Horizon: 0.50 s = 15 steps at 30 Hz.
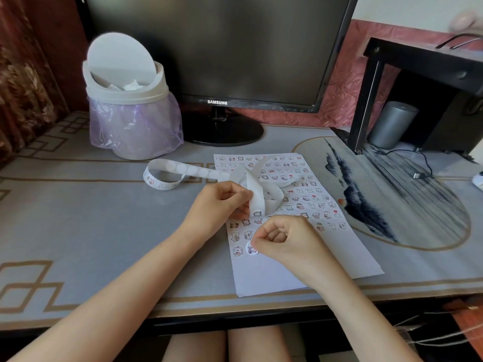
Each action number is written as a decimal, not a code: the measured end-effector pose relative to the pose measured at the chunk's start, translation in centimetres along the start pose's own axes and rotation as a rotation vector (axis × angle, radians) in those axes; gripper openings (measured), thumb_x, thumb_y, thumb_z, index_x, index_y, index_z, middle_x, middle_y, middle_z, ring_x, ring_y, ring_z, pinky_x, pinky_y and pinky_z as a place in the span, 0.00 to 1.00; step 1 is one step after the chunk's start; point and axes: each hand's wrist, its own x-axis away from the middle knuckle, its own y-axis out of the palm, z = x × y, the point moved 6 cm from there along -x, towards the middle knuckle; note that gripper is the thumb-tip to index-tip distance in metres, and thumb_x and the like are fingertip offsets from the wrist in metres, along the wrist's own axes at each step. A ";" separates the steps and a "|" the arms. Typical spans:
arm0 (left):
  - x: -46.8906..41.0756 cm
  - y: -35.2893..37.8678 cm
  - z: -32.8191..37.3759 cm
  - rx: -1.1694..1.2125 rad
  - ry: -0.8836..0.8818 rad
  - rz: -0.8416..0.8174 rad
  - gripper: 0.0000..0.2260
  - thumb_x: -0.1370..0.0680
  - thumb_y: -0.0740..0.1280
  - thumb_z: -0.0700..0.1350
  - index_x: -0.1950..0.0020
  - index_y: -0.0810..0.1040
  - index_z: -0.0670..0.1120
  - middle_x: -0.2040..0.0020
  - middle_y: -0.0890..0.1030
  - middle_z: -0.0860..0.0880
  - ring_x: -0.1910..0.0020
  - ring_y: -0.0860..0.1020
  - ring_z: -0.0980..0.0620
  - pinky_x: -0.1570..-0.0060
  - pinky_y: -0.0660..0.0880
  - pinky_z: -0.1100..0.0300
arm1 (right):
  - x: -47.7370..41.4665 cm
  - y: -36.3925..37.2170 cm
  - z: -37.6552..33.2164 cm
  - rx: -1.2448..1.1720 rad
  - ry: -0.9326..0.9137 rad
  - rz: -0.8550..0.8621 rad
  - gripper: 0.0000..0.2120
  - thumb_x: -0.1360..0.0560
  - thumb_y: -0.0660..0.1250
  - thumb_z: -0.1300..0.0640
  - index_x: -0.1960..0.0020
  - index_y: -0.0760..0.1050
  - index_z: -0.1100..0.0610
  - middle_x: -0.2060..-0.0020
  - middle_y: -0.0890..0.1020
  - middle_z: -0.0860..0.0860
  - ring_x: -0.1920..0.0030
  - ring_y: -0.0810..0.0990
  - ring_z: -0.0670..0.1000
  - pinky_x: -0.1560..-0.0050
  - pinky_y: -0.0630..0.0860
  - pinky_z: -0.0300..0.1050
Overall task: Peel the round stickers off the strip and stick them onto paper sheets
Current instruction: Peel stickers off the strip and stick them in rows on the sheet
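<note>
1. Head view: the left hand pinches the sticker strip, its fingers curled round it just above the paper sheet.
2. The strip trails left across the counter and ends in a loose curl near the bin. Another loop lies over the sheet's far half.
3. The right hand has curled fingers. Thumb and forefinger tips nip a round sticker, which touches the sheet near its left edge.
4. The sheet lies at the counter's near edge, right of middle. Rows of stickers cover most of it; the near end is bare.
5. The monitor stands at the far edge, with the bin to its left.
</note>
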 end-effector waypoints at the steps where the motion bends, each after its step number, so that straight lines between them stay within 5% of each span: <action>1: 0.0 0.0 0.0 0.000 0.001 0.000 0.06 0.23 0.67 0.40 0.57 0.78 0.38 0.68 0.81 0.47 0.67 0.79 0.53 0.59 0.80 0.61 | 0.0 0.0 0.0 0.005 -0.001 0.002 0.05 0.33 0.72 0.59 0.66 0.80 0.53 0.74 0.77 0.43 0.73 0.70 0.40 0.66 0.69 0.37; 11: -0.2 0.0 -0.2 0.005 -0.003 0.001 0.06 0.23 0.67 0.40 0.58 0.79 0.39 0.67 0.81 0.47 0.67 0.80 0.53 0.61 0.79 0.64 | 0.2 0.2 0.1 0.148 -0.036 0.056 0.04 0.33 0.72 0.56 0.65 0.78 0.51 0.74 0.78 0.41 0.72 0.72 0.41 0.64 0.74 0.42; 15: -0.3 0.0 -0.3 -0.002 0.002 0.001 0.06 0.23 0.67 0.40 0.57 0.78 0.37 0.66 0.81 0.44 0.66 0.80 0.52 0.62 0.79 0.64 | 0.2 0.3 0.2 0.164 -0.062 0.066 0.04 0.33 0.72 0.56 0.65 0.78 0.51 0.75 0.76 0.40 0.74 0.71 0.41 0.66 0.69 0.40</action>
